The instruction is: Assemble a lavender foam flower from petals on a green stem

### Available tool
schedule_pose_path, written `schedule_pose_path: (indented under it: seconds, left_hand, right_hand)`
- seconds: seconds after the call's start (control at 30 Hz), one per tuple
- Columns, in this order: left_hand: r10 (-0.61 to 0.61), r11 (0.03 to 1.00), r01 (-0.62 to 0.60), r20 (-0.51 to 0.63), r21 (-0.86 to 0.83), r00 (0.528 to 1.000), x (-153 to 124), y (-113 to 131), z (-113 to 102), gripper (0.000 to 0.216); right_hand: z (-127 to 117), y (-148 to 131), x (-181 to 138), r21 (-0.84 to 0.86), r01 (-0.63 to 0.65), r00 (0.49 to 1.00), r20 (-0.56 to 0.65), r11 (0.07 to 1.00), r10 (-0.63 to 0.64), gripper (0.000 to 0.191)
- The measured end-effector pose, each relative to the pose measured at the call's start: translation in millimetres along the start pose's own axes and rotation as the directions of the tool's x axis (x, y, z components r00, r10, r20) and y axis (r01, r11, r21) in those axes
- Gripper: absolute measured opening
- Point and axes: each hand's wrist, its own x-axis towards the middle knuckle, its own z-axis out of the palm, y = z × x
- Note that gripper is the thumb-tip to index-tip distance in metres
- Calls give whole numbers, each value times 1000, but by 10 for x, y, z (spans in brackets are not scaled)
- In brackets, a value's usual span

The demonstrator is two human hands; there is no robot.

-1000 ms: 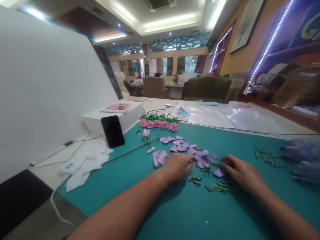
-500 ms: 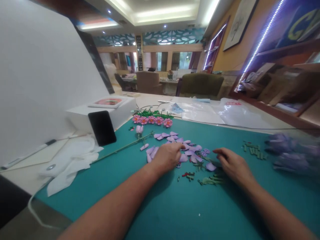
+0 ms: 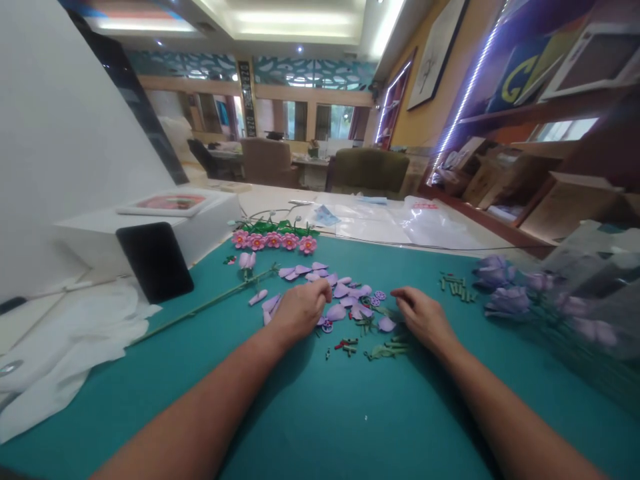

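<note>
Lilac plastic petals (image 3: 336, 313) lie in a loose heap on a green mat (image 3: 320, 400). My left hand (image 3: 301, 308) is over the left part of the heap, fingers curled inward; whatever they hold, if anything, is hidden. To the right of the petals, my right hand (image 3: 423, 315) rests low with its fingers loosely bent and apart, nothing seen in them. Purple openwork discs (image 3: 380, 295) lie between the hands. Nearer to me are small red and green pieces (image 3: 346, 345) and green leaf pieces (image 3: 385, 351). A partly built lilac flower (image 3: 247, 261) stands near a long green stem (image 3: 205, 307).
Pink flowers (image 3: 273, 241) with green leaves line the mat's far edge. A dark phone (image 3: 155, 261) leans against a white box (image 3: 95, 233). White tissue (image 3: 60, 347) lies at left. At right are short green pieces (image 3: 457, 287) and bagged purple flowers (image 3: 507, 301).
The view has turned right, so the scene shifts left and more of the bagged flowers shows. My left hand's fingers have drawn in; the right hand stays beside the petals.
</note>
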Motion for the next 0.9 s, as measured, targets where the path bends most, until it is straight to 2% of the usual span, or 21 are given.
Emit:
schedule_pose_path:
  seconds: [0.23,0.5,0.57,0.67,0.73,0.8,0.9]
  left_hand:
    - [82,996,-80,45,-35,996,-60,71,107,36]
    - [113,987,-106,54,-123,992,-51,33,113,32]
    - [100,984,-91,49,-155,994,-47,38,110,30]
    - [18,955,9,90,-296,996,-34,68,100,26]
    - [-38,875,113,167,-470,985,-14,87,102,24]
    - [-81,739,222,243,-636,966,10,92,120,26]
    - [-161,528,354,319,-772,934,35,79,165,28]
  right_hand:
    - [30,-42,293,-130,29,983,183,991,-5,26]
    - [112,-84,640,-162,-2,945,324,987,55,8]
    - [89,-93,654,-145,-23,943,324,989,69,9]
    - [26,-182,611,-89,-25,955,293,996,50,6]
    - [-4,-306,535,-20,4,962,272,1000,2,5]
    - [-8,-466,429,72,51,967,247,996,-68,9]
    - [17,-710,259,291,212,968,70,933,-242,8]
